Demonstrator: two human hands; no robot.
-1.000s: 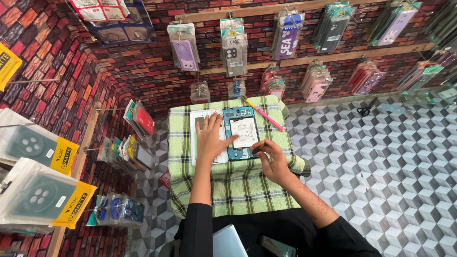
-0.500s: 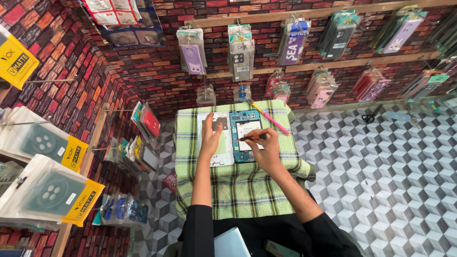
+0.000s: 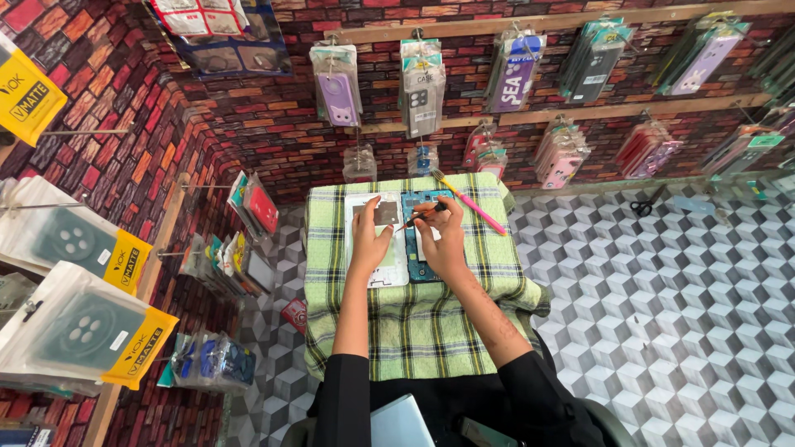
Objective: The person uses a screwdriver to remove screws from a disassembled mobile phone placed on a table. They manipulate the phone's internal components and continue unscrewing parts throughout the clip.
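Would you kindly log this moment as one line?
left hand: flat on white phone panel | right hand: holds thin orange-handled tool, on opened teal phone body | surface: green plaid cloth

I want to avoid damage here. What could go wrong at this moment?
The small orange-handled tool in the right hand points at the opened blue phone body; a slip could scratch inner parts. The white phone panel under the left hand lies on the green checked cloth, which may shift.
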